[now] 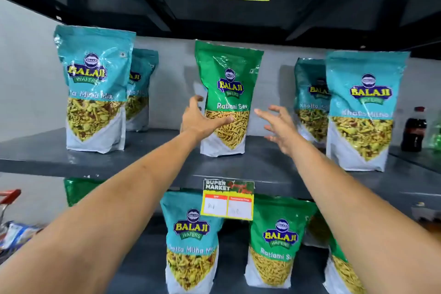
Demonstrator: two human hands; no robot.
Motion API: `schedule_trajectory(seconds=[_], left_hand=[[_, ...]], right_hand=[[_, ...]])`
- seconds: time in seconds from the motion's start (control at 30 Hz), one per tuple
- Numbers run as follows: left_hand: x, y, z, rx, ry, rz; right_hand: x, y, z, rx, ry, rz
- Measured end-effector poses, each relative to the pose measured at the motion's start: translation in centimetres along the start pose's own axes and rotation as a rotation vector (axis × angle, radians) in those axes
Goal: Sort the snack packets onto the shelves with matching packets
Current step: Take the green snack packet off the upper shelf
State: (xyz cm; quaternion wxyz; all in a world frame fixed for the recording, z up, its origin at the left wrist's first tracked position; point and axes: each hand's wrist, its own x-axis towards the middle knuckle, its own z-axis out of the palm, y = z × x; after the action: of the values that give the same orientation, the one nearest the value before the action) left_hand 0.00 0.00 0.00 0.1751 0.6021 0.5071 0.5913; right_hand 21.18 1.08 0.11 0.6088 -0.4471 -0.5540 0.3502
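A green Ratlami Sev packet [226,83] stands upright in the middle of the middle shelf [43,150], between teal Khatta Mitha Mix packets at the left [95,88] and right [362,107]. My left hand [200,118] grips the green packet's lower left side, thumb across its front. To the right of that packet my right hand [279,124] hangs with its fingers spread, apart from it. On the shelf below stand a teal packet [191,241] and a green Ratlami Sev packet [276,241].
More teal packets stand behind the front ones at the left [142,88] and right [310,98]. A dark cola bottle [414,129] stands at the far right. Yellow price tags hang from the shelf edges [228,200]. A red cart handle [9,194] shows at lower left.
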Motion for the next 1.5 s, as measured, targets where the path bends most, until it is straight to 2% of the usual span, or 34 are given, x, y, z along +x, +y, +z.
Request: schedule_trajectory(seconds=[0.1,0.3,0.47,0.73,0.97,1.23,1.5], left_hand=[[1.4,-1.1,0.3,-0.095,-0.102,-0.016],[4.2,-4.7,-0.4,-0.352,-0.323,-0.094],[4.4,-5.2,-0.4,-0.396,-0.346,-0.065],[2.9,-5.0,-1.8,-0.256,-0.309,-0.002],[-1.0,0.1,-4.7,-0.195,-0.279,0.057],[-8.9,6.0,-9.6,-0.114,-0.368,0.066],[-18.8,4.7,-14.0,-0.079,-0.322,-0.001]], right_hand=[[1.5,1.2,1.3,-0.059,-0.116,0.012],[4.2,3.9,1.9,0.026,-0.304,0.022],[4.2,3.5,2.3,0.041,-0.338,-0.003],[2.4,2.6,2.6,0.018,-0.265,-0.016],[-1.7,-1.1,1.0,0.046,-0.315,-0.048],[-10.0,-5.3,-1.4,0.023,-0.392,-0.069],[-20.4,-3.7,-0.8,0.074,-0.464,-0.043]])
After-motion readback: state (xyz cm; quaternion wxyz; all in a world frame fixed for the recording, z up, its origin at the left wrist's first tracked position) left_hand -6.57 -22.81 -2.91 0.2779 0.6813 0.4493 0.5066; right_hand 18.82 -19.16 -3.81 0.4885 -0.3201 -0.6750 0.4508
